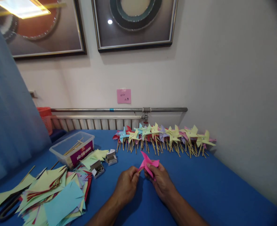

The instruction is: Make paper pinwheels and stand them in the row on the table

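A pink paper pinwheel (148,162) is held just above the blue table (199,182), near its middle. My right hand (160,179) is closed on the pinwheel's lower right side. My left hand (126,185) is closed in a pinch at the pinwheel's left edge, on what looks like its thin wooden stick. A row of finished pinwheels (166,136) in yellow, blue, red and purple, each on a stick, lies along the wall behind my hands.
A heap of cut coloured paper squares (56,191) covers the table's left side, with black scissors (4,208) at its left end. A clear plastic box of sticks (74,148) and two small open boxes (104,163) stand beyond it. A blue curtain (9,125) hangs at left.
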Demonstrator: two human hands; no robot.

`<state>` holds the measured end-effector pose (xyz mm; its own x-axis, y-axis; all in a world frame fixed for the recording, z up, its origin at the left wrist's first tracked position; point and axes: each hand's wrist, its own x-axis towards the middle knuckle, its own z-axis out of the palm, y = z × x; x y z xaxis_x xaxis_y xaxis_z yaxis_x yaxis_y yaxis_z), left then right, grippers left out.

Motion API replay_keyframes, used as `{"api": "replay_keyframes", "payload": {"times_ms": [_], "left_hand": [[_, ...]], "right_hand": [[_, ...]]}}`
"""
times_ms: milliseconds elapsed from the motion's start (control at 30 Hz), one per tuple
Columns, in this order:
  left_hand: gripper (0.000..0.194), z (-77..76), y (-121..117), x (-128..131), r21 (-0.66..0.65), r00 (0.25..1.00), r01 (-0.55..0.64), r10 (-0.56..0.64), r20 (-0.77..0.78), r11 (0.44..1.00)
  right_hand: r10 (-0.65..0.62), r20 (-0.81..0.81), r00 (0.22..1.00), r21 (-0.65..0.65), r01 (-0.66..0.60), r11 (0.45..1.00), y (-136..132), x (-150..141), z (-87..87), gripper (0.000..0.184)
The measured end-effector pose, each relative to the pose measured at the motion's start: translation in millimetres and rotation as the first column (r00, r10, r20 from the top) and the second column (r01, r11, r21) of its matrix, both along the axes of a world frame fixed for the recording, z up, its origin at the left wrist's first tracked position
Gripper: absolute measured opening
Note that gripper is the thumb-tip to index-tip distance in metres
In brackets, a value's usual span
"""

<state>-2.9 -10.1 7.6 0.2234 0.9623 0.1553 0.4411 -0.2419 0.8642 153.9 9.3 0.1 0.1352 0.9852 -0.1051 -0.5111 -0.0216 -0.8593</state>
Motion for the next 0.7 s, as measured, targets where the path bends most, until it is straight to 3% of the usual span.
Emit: {"api": "replay_keyframes", "payload": {"times_ms": [200, 467, 700], "left_hand": [[0.017, 2.5, 3.9, -7.3, 0.07, 0.983, -0.111, 0.12, -0.14, 0.991], [0.013, 6.6, 1.7, -12.1, 0.142, 0.939, -0.095, 0.136, -0.317, 0.985], [0.012, -0.4, 5.9, -10.5, 0.113, 0.947, -0.106, 0.135, -0.292, 0.988]], "right_hand": [[-0.101, 0.078, 0.992, 0.013, 0.1, 0.995, 8.5, 9.4, -4.1, 0.029], [-0.106, 0.123, 0.987, 0.084, 0.096, 0.992, 10.2, 8.9, -11.0, 0.025], [-0.081, 0.1, 0.992, 0.047, 0.077, 0.996, 6.7, 6.6, -0.2, 0.035]]}}
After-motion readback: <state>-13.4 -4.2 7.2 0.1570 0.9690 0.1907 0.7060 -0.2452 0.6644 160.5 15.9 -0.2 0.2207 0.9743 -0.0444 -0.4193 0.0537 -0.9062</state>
